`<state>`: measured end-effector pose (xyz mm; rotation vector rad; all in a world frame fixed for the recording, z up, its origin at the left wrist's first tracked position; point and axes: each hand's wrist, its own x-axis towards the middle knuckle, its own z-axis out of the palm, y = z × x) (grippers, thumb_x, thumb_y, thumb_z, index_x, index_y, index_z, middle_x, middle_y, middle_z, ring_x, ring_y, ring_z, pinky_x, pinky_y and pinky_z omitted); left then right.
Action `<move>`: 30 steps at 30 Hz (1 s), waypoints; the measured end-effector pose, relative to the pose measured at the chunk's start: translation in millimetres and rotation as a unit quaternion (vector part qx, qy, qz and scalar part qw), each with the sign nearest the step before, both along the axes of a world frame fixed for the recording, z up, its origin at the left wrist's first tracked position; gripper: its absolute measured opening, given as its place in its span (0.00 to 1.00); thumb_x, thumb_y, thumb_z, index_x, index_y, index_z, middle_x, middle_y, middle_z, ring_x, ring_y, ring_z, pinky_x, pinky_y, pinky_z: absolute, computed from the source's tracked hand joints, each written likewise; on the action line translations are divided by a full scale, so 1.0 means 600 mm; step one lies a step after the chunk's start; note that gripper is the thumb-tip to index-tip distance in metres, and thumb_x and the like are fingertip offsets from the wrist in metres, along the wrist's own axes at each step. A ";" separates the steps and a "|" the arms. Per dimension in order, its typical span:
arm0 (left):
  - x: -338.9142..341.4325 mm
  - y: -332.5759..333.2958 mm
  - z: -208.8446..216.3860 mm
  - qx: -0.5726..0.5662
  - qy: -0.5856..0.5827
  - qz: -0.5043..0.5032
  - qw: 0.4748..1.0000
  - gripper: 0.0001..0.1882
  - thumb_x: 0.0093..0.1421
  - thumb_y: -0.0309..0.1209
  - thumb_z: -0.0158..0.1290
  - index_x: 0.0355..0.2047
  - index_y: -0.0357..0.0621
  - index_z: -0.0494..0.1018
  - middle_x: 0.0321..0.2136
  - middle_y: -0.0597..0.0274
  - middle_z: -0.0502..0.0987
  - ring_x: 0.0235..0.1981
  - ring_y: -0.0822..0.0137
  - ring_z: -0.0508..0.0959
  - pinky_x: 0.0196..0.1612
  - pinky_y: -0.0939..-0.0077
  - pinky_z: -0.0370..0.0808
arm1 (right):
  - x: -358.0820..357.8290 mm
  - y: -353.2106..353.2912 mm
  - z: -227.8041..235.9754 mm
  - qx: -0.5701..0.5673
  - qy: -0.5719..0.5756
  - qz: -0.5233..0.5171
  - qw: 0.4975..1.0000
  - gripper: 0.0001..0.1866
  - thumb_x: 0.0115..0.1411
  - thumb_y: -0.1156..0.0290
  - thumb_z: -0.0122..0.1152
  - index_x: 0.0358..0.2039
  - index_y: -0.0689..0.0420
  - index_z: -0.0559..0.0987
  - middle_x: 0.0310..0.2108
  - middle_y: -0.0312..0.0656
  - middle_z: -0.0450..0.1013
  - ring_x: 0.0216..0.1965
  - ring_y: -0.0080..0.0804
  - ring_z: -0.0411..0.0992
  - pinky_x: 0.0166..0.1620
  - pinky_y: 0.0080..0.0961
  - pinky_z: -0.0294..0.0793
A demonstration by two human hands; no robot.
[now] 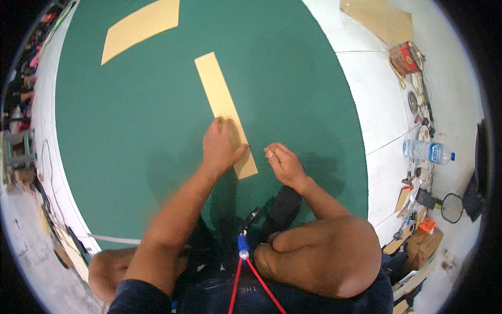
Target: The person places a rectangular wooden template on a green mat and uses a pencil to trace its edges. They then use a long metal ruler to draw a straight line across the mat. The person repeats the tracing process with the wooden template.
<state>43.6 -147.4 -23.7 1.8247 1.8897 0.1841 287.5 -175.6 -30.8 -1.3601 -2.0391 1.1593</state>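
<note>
A long, narrow tan strip [212, 83], perhaps board or foam, lies slanted on the green mat. My left hand [222, 144] rests across its nearer half with fingers curled and thumb at the strip's right edge, pressing on it. The fingertips are slightly blurred. A tiny dark spot shows by that thumb. Just right of the strip's near end is my right hand [284, 163], apart from it, with its fingers closed together. Whatever those fingers may hold is hidden. Farther off at the upper left, a wider tan sheet [141, 29] lies flat.
The green mat [293, 94] spreads over white floor tiles. Along the right wall stand a red tin [405, 57], a water bottle [426, 150] on its side, and assorted tools. A cardboard sheet [379, 21] lies at the upper right. Red cords [237, 282] hang before my lap.
</note>
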 end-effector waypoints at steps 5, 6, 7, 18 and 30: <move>0.030 0.008 0.026 -0.031 -0.011 0.227 0.973 0.57 0.47 0.48 0.75 0.68 0.36 0.56 0.56 0.36 0.65 0.56 0.38 0.71 0.60 0.52 0.72 | -0.014 -0.003 0.028 -0.149 -0.056 -0.039 0.987 0.13 0.68 0.68 0.51 0.49 0.56 0.78 0.38 0.55 0.77 0.43 0.58 0.76 0.47 0.50 0.76; 0.038 0.012 0.028 -0.047 -0.010 0.252 0.967 0.57 0.47 0.46 0.75 0.69 0.36 0.55 0.56 0.36 0.65 0.55 0.38 0.71 0.60 0.52 0.72 | -0.015 -0.016 0.015 -0.126 -0.053 -0.018 0.990 0.13 0.67 0.69 0.51 0.49 0.56 0.78 0.39 0.55 0.76 0.43 0.58 0.75 0.47 0.50 0.76; 0.045 0.015 0.025 -0.065 -0.012 0.276 0.959 0.58 0.47 0.45 0.75 0.69 0.36 0.54 0.56 0.36 0.64 0.55 0.38 0.71 0.60 0.52 0.72 | -0.018 -0.028 0.005 -0.104 -0.052 0.003 0.993 0.13 0.66 0.70 0.52 0.49 0.57 0.78 0.39 0.55 0.76 0.43 0.58 0.75 0.46 0.50 0.76; 0.057 0.019 -0.009 -0.096 -0.215 0.268 0.934 0.36 0.59 0.29 0.62 0.65 0.39 0.61 0.55 0.36 0.73 0.57 0.40 0.74 0.60 0.52 0.73 | -0.044 -0.056 0.009 0.069 -0.120 0.021 0.990 0.20 0.60 0.65 0.69 0.52 0.55 0.79 0.42 0.46 0.72 0.45 0.49 0.74 0.47 0.43 0.76; 0.008 0.125 0.096 -0.239 -0.075 -0.143 0.958 0.18 0.64 0.35 0.48 0.49 0.41 0.79 0.51 0.41 0.79 0.53 0.44 0.79 0.58 0.45 0.71 | 0.074 0.040 0.021 0.224 -0.199 -0.049 0.953 0.34 0.54 0.54 0.74 0.60 0.49 0.76 0.64 0.46 0.67 0.63 0.52 0.67 0.60 0.46 0.74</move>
